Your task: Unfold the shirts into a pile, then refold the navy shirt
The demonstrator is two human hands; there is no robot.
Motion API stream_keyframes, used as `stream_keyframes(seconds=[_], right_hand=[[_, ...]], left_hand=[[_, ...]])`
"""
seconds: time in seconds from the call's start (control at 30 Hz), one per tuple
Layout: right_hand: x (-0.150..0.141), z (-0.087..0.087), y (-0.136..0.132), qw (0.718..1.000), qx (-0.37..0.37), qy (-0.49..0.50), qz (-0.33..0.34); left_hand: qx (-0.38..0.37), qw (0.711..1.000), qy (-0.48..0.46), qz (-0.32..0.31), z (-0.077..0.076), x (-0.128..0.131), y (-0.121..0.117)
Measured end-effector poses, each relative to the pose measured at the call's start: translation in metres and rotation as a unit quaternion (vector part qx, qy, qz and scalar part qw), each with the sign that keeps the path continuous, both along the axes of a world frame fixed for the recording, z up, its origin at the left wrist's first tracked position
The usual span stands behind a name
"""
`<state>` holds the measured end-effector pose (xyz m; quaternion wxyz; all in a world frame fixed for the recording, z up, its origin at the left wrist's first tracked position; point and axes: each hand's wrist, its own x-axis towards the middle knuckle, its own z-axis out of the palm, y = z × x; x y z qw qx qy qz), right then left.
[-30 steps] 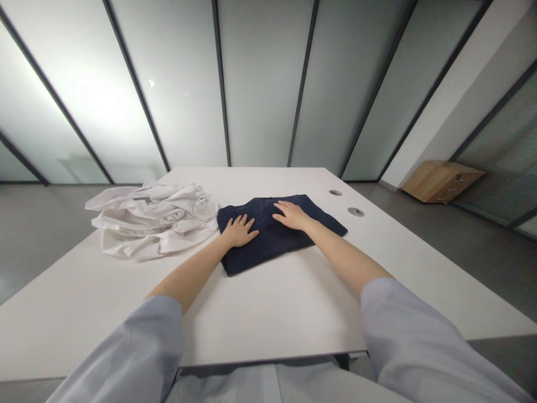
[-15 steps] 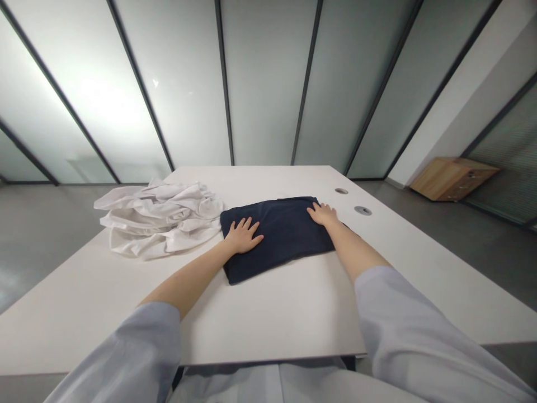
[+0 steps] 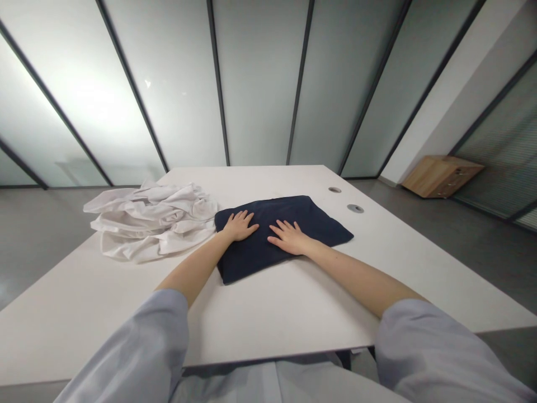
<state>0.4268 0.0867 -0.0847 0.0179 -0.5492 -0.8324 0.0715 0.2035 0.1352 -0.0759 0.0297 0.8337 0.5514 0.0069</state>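
A dark navy cloth [image 3: 268, 258], folded into a flat, roughly four-sided piece, lies in the middle of the white table. What kind of garment it is, I cannot tell. My left hand [image 3: 240, 226] rests flat on its left part with the fingers spread. Palm down near the middle of the cloth is my right hand [image 3: 288, 238], its fingers also stretched out. Neither hand grips the fabric. Just left of the navy cloth sits a crumpled heap of white cloth [image 3: 155, 221], close to its left edge.
The white table [image 3: 277, 313] reaches right up to my body. Two round cable holes, a farther one [image 3: 334, 190] and a nearer one [image 3: 355, 208], are set in its right side. Beyond stand frosted glass panels [image 3: 260, 84]. A wooden cabinet [image 3: 440, 176] is on the floor at right.
My right hand has moved left from the cloth's far right corner to near its middle. My left hand has stayed on the left part. The view has shifted slightly.
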Motion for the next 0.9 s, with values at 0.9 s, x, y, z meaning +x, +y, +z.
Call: stream_keyframes(seconds=[0.9], right_hand=[[0.044, 0.007, 0.056, 0.956, 0.091, 0.037, -0.278]], left_hand=[[0.051, 0.973, -0.008, 0.226, 0.035, -0.028, 0.000]])
